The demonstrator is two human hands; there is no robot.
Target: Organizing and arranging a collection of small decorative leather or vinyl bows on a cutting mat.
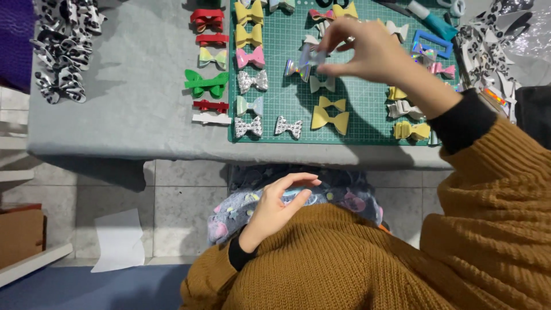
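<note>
Grip on the left hand is empty: fingers loosely curled, resting in the lap below the desk edge, well apart from the work. Right hand pinches a small holographic bow piece at fingertips, above the green cutting mat; piece sticks out leftward from the grip, over a silver holographic bow.

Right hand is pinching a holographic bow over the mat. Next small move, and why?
Probably lower the holographic bow into the bare patch of green cutting mat beneath it: the right hand pinches it above rows of laid-out bows, while the left hand rests empty in the lap.
</note>
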